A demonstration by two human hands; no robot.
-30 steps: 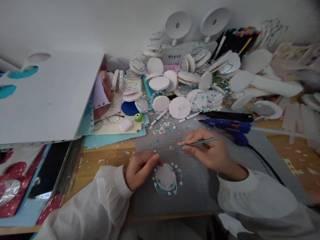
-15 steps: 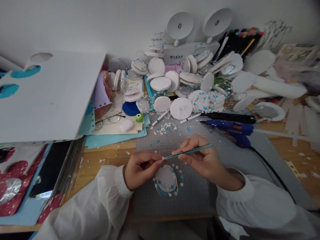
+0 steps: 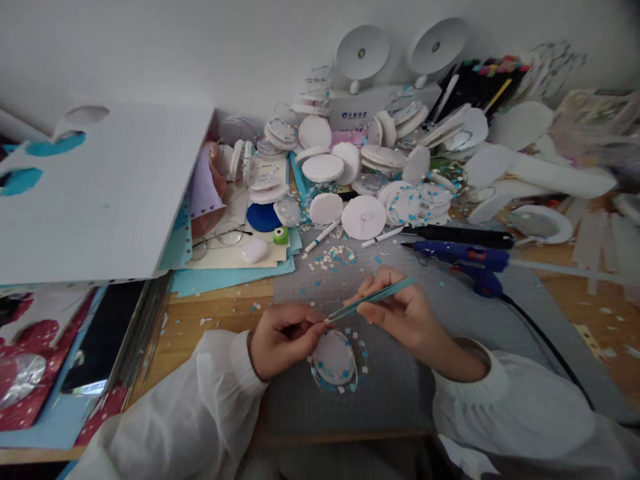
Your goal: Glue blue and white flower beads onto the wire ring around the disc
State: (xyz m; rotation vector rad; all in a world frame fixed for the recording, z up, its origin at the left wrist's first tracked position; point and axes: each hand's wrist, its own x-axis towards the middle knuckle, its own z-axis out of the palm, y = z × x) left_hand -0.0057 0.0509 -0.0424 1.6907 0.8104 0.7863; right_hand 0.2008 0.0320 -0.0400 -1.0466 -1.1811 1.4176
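Fine work at the fingertips. We hold the left hand (image 3: 285, 340) in a closed pinch, thumb against forefinger, at the upper edge of a flower-dotted wire (image 3: 365, 369); we cannot tell what lies between the fingers. Our right hand (image 3: 413, 327) grips a pair of blue-green tweezers (image 3: 375, 299), whose tips meet a tiny white flower (image 3: 327, 321) beside the left fingertips. Whether the tips are shut on it, we cannot tell. The wire, with blue and white flowers, loops around a pale disc (image 3: 334, 353) lying on the grey cutting mat (image 3: 390, 400), just below both hands. We judge the step to be one of close handling at the wire's top, calling for a steady left pinch and light pressure on the tweezers. The left fingers partly hide this contact point.

Beyond the hands, we note loose paper flowers (image 3: 333, 257), two white pens (image 3: 383, 237) (image 3: 321, 237) and a crowded heap of white discs (image 3: 364, 217). A blue glue gun (image 3: 463, 255) lies beyond the right hand; its black cord (image 3: 547, 350) curves down the mat's right side, apart from the sleeve. A green punch (image 3: 281, 235) stands at left.
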